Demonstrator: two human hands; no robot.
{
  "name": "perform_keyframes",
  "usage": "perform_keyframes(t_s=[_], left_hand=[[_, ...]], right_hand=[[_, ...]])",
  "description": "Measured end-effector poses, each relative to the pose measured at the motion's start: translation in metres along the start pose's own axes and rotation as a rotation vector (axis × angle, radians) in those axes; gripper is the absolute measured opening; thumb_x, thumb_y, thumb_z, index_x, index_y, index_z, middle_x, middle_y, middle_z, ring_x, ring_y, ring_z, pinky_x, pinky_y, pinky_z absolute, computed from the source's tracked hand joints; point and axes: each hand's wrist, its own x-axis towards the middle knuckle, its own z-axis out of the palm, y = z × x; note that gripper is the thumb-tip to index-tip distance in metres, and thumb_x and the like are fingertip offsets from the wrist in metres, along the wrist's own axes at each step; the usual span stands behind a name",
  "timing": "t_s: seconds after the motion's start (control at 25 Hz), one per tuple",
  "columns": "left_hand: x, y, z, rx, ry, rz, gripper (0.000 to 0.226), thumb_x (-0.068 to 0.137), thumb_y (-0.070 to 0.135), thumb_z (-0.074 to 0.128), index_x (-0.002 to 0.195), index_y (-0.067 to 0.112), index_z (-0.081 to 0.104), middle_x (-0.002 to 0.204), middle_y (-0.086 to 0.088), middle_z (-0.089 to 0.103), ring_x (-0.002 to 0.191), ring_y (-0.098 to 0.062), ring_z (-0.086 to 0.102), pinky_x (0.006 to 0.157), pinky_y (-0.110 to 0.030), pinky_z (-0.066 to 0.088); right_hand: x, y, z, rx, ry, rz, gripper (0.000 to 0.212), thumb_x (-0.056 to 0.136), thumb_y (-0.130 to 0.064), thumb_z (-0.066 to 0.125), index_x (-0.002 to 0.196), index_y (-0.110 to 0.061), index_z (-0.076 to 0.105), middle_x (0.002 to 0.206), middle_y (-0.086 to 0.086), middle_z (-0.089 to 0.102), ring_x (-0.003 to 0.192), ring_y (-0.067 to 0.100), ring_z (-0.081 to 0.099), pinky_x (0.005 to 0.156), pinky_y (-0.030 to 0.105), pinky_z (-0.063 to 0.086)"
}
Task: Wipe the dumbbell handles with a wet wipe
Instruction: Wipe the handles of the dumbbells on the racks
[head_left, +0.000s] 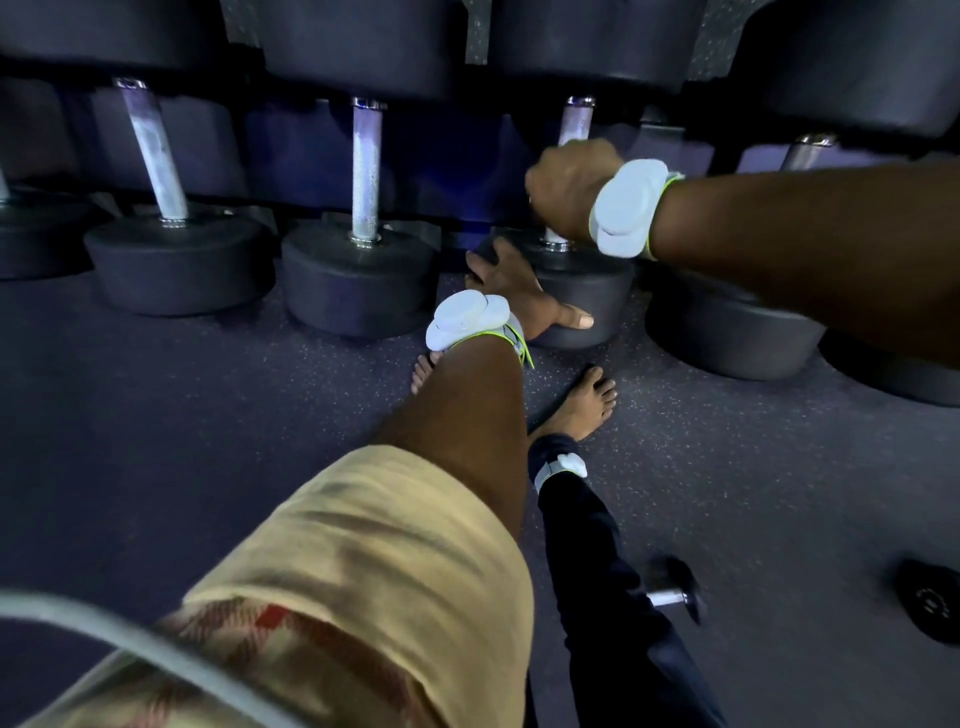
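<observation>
Several black dumbbells with silver handles stand in a row on a low rack. My right hand (569, 189) grips the silver handle (576, 122) of the third dumbbell (582, 291) from the left among the full ones. No wet wipe shows; the fist hides whatever is inside it. My left hand (519, 293) rests spread on that dumbbell's near black head, thumb pointing right. Two more bare handles (156, 156) (365, 166) stand to the left, and another handle (808, 153) peeks out behind my right forearm.
The speckled dark rubber floor (208, 415) spreads in front of the rack. My bare feet (587, 405) stand close to the dumbbells. A small dumbbell (675, 590) lies on the floor by my leg, and a dark round plate (930, 603) lies at the right edge.
</observation>
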Motion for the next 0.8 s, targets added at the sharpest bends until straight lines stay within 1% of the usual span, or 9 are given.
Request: perform_keyframes(t_s=[0.12,0.2,0.32,0.4,0.44,0.56,0.68,0.72,0.8], left_hand=[[0.001,-0.001,0.001,-0.008,-0.002,-0.001,0.145,0.031,0.052,0.096,0.147,0.018,0.016,0.155,-0.019,0.011,0.142,-0.042,0.021,0.116,-0.052,0.027],[0.0,0.0,0.0,-0.016,-0.002,0.003,0.143,0.031,0.051,0.097,0.145,0.017,0.018,0.154,-0.018,0.013,0.141,-0.043,0.022,0.115,-0.051,0.028],[0.0,0.0,0.0,-0.024,-0.015,0.01,0.145,0.032,0.051,0.097,0.147,0.017,0.015,0.154,-0.018,0.01,0.142,-0.044,0.019,0.115,-0.053,0.028],[0.0,-0.001,0.0,-0.032,-0.024,0.005,0.144,0.032,0.05,0.097,0.146,0.018,0.016,0.155,-0.018,0.009,0.142,-0.044,0.019,0.115,-0.053,0.028],[0.001,0.0,0.0,-0.041,-0.029,0.009,0.143,0.032,0.049,0.097,0.145,0.018,0.017,0.155,-0.018,0.009,0.142,-0.044,0.018,0.115,-0.053,0.027],[0.001,-0.001,-0.001,-0.049,-0.029,0.013,0.145,0.031,0.05,0.097,0.146,0.018,0.016,0.155,-0.017,0.009,0.142,-0.044,0.018,0.116,-0.053,0.027],[0.001,-0.001,0.0,-0.053,-0.033,0.019,0.146,0.031,0.049,0.098,0.147,0.017,0.015,0.155,-0.018,0.009,0.142,-0.044,0.018,0.116,-0.052,0.026],[0.001,0.0,0.0,-0.051,-0.035,0.018,0.146,0.032,0.049,0.098,0.147,0.017,0.015,0.155,-0.018,0.009,0.142,-0.044,0.018,0.116,-0.052,0.026],[-0.001,0.0,0.0,-0.04,-0.025,0.01,0.145,0.031,0.05,0.097,0.147,0.017,0.016,0.155,-0.019,0.009,0.142,-0.044,0.019,0.116,-0.053,0.027]], right_hand=[[-0.009,0.001,0.01,-0.089,-0.021,-0.144,0.025,0.094,-0.013,0.048,0.102,-0.009,0.071,0.102,0.013,0.07,0.091,0.037,0.067,0.062,0.035,0.041],[-0.018,0.01,0.019,-0.009,0.018,-0.156,0.025,0.093,-0.019,0.048,0.107,-0.013,0.068,0.105,0.014,0.07,0.092,0.038,0.067,0.063,0.036,0.043],[-0.018,0.027,0.024,0.105,0.221,0.008,0.03,0.094,-0.018,0.046,0.121,-0.018,0.061,0.129,0.01,0.061,0.092,0.04,0.066,0.071,0.041,0.048],[-0.022,0.029,0.033,0.081,0.225,-0.112,0.036,0.096,-0.016,0.044,0.131,-0.02,0.054,0.144,0.003,0.05,0.091,0.039,0.066,0.071,0.041,0.048],[-0.024,0.029,0.038,0.088,0.214,-0.146,0.038,0.098,-0.018,0.042,0.134,-0.021,0.051,0.144,0.003,0.05,0.09,0.039,0.067,0.069,0.04,0.047],[-0.018,0.041,0.035,0.114,0.305,-0.065,0.043,0.099,-0.029,0.025,0.136,-0.024,0.047,0.13,0.01,0.061,0.089,0.041,0.065,0.07,0.043,0.049],[-0.016,0.045,0.032,0.119,0.275,-0.074,0.041,0.098,-0.029,0.03,0.134,-0.026,0.051,0.127,0.008,0.063,0.089,0.04,0.067,0.069,0.042,0.051],[-0.017,0.048,0.028,0.148,0.291,-0.045,0.043,0.096,-0.032,0.029,0.132,-0.027,0.052,0.124,0.009,0.065,0.091,0.04,0.067,0.071,0.043,0.053],[-0.022,0.052,0.027,0.208,0.292,-0.048,0.051,0.093,-0.031,0.022,0.133,-0.026,0.052,0.13,0.007,0.061,0.094,0.04,0.066,0.072,0.047,0.054]])
